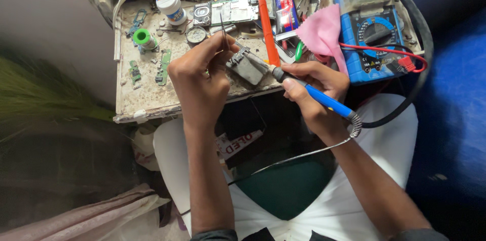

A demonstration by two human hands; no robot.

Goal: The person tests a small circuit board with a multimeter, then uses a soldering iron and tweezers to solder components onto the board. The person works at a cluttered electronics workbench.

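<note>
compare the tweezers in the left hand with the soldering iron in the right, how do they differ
The tweezers are thin, dark bare metal, pointing up and away; the soldering iron is thicker, blue-handled, lying slantwise. The iron trails a cord; the tweezers have none. The left hand pinches; the right hand grips pen-style. Both meet at the small grey part.

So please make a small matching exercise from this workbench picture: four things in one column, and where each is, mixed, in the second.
Things:
1. soldering iron
2. tweezers
3. multimeter
4. green spool

Places:
A. back right of the bench, beside a pink cloth
B. in the left hand
C. back left of the bench, near a white jar
D. in the right hand, tip toward the small metal part

Pairs: 1-D, 2-B, 3-A, 4-C
</note>
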